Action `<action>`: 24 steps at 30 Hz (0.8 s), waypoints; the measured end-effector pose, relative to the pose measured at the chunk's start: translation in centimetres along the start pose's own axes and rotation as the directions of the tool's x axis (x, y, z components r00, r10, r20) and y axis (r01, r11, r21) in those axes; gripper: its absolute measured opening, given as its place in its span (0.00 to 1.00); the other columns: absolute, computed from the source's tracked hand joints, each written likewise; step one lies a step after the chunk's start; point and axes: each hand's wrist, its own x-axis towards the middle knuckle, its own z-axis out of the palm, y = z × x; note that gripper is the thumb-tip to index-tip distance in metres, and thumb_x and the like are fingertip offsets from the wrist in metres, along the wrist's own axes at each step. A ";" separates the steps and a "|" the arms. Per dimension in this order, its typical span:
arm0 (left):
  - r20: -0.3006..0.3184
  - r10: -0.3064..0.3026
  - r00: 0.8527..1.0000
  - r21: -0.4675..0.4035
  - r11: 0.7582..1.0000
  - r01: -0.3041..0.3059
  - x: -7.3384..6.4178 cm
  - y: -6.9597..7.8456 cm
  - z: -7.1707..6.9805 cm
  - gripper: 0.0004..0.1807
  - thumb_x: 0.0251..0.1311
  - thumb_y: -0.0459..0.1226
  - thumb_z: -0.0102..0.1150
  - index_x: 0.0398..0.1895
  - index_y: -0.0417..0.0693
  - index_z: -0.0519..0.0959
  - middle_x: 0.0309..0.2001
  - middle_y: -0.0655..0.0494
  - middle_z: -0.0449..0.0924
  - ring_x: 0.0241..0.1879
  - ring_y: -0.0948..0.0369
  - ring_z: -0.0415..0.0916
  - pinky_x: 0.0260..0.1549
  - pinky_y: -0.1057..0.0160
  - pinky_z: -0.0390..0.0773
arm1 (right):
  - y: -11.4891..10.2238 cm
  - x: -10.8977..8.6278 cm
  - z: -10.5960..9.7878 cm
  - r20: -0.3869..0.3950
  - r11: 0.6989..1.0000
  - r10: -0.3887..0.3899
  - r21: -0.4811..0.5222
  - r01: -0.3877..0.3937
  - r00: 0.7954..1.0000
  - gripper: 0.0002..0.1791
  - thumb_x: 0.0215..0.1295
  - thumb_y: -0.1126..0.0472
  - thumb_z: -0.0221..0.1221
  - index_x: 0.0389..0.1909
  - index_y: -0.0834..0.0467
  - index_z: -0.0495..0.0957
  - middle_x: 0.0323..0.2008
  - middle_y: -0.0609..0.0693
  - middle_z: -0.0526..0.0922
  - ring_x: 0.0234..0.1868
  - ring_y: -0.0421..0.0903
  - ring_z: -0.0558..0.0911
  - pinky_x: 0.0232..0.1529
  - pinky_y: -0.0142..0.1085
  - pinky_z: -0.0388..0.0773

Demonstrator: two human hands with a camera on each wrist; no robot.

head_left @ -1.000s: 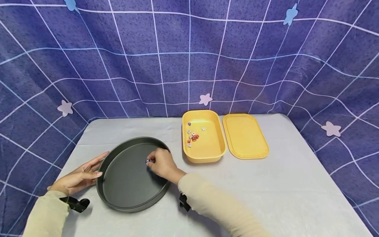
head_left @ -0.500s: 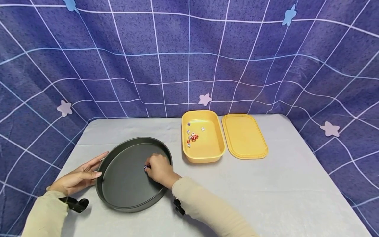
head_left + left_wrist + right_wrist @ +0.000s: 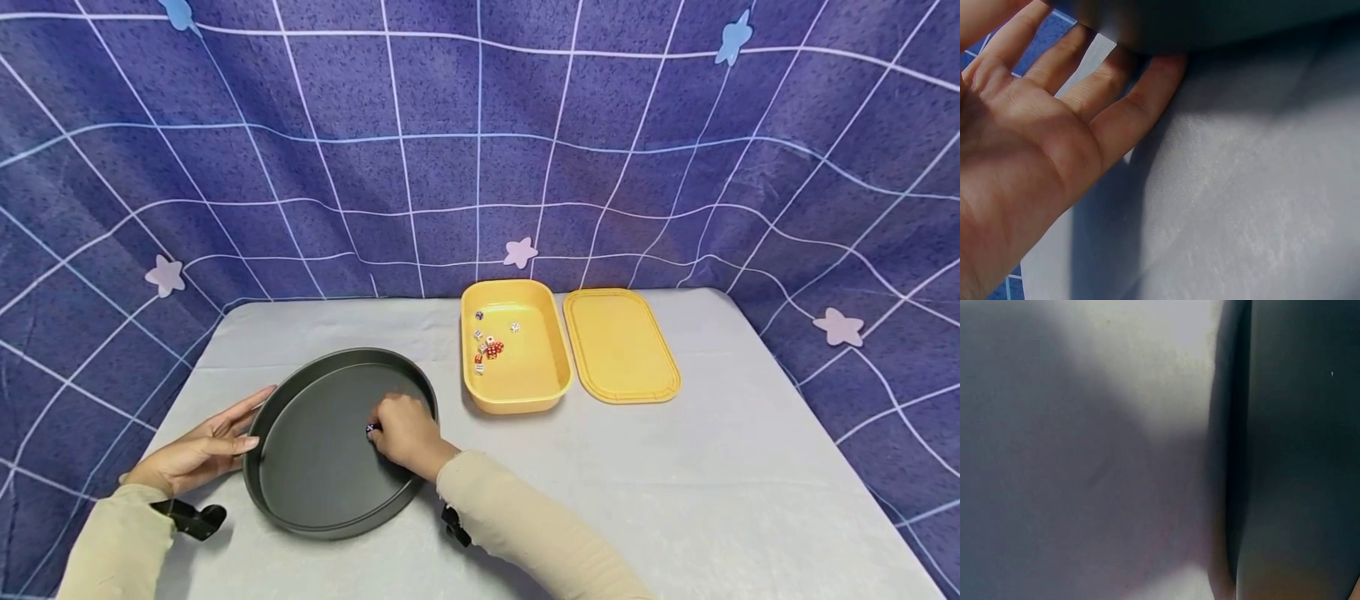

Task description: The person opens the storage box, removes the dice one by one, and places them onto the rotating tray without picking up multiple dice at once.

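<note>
A round dark grey baking pan [image 3: 315, 454] stands on the left side of the table. My left hand [image 3: 198, 446] holds its left edge, the thumb at the rim and the fingers along the outer wall. In the left wrist view, the fingertips of that hand [image 3: 1041, 134] are partly hidden by the pan [image 3: 1229, 25]. My right hand [image 3: 407, 433] reaches over the pan's right rim and pinches a dark blue die [image 3: 372, 428] with white pips, low over the pan floor. The right wrist view catches mostly the pan's wall [image 3: 1297, 450]; the die is out of its sight.
A yellow plastic box [image 3: 528, 387] holds several red, white and blue dice [image 3: 491, 350] near its left wall. Its yellow lid [image 3: 622, 346] lies flat to the right. A blue grid-patterned curtain [image 3: 442, 167] rises behind the table [image 3: 675, 492].
My right hand has brought the blue die down and slightly toward me inside the pan, then stayed nearly still. The left hand and pan look unchanged.
</note>
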 end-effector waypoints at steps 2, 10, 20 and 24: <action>0.001 0.003 1.000 0.000 1.000 -0.003 0.0 0.0 0.1 0.41 0.69 0.20 0.30 0.76 0.59 0.30 0.70 0.79 0.54 0.67 0.71 0.59 0.59 0.58 0.68 | 0.1 0.0 -0.1 -0.009 1.000 -0.006 0.026 0.006 1.000 0.08 0.61 0.54 0.65 0.39 0.47 0.87 0.36 0.41 0.82 0.40 0.39 0.82 0.42 0.30 0.77; 0.031 0.021 0.999 -0.019 1.000 -0.020 0.0 0.1 0.2 0.41 0.69 0.20 0.30 0.76 0.59 0.30 0.70 0.77 0.53 0.67 0.70 0.58 0.60 0.58 0.68 | 0.9 0.2 -0.7 -0.101 0.980 -0.047 0.187 0.066 0.994 0.11 0.58 0.57 0.67 0.42 0.53 0.86 0.37 0.45 0.84 0.41 0.40 0.81 0.44 0.30 0.76; 0.012 0.001 1.000 -0.001 1.000 -0.001 -0.1 0.2 0.2 0.41 0.69 0.21 0.30 0.76 0.59 0.29 0.70 0.78 0.55 0.67 0.70 0.59 0.60 0.58 0.68 | 2.2 0.4 -4.0 -0.089 0.948 0.001 0.317 0.027 0.996 0.13 0.58 0.58 0.67 0.44 0.56 0.85 0.38 0.48 0.85 0.38 0.39 0.81 0.39 0.26 0.73; -0.004 -0.018 1.000 0.017 1.000 0.018 -0.1 0.2 0.3 0.41 0.70 0.21 0.29 0.76 0.60 0.29 0.69 0.79 0.55 0.67 0.71 0.59 0.60 0.58 0.68 | 3.4 0.4 -5.5 -0.113 0.943 0.017 0.331 0.022 0.993 0.14 0.58 0.58 0.67 0.44 0.56 0.85 0.38 0.49 0.85 0.38 0.41 0.82 0.39 0.27 0.74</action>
